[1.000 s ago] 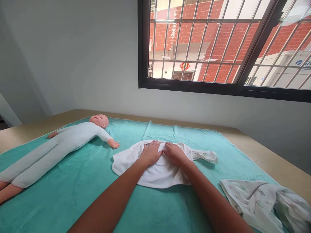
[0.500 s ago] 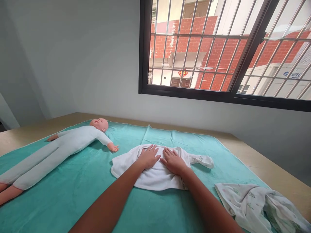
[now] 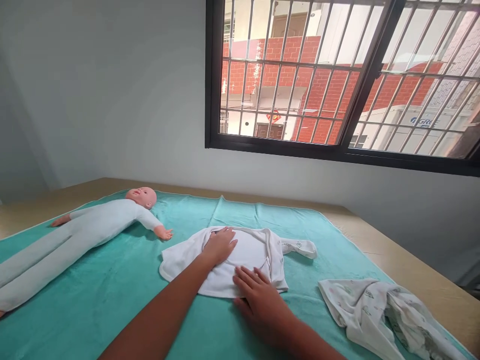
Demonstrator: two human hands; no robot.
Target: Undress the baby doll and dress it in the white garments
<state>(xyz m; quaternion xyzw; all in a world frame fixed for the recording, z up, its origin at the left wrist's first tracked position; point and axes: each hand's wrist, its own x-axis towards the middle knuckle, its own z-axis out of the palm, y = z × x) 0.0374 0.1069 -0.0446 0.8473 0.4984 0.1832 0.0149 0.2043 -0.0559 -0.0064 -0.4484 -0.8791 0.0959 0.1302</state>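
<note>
White shirt [image 3: 251, 250] lies flat mid teal blanket [image 3: 112, 300], between doll [image 3: 101, 225] and printed garment [image 3: 360, 300]. Long axis runs left-right; narrow patterned sleeve [image 3: 305, 248] points right, tipped slightly toward the person; white flap sticks out left. Left hand [image 3: 219, 246] palm down on shirt's upper left, fingers [image 3: 227, 236] extended, nearly together. Right hand [image 3: 260, 302] at near hem, blurred, fingers straight, slightly spread; whether they press down, can't tell. Near hem curves gently. Doll's outstretched hand sits near shirt's left end. Blanket shows beyond shirt's far edge and between sleeve and printed garment; worktop [image 3: 375, 245] wood borders blanket at far and right sides.
</note>
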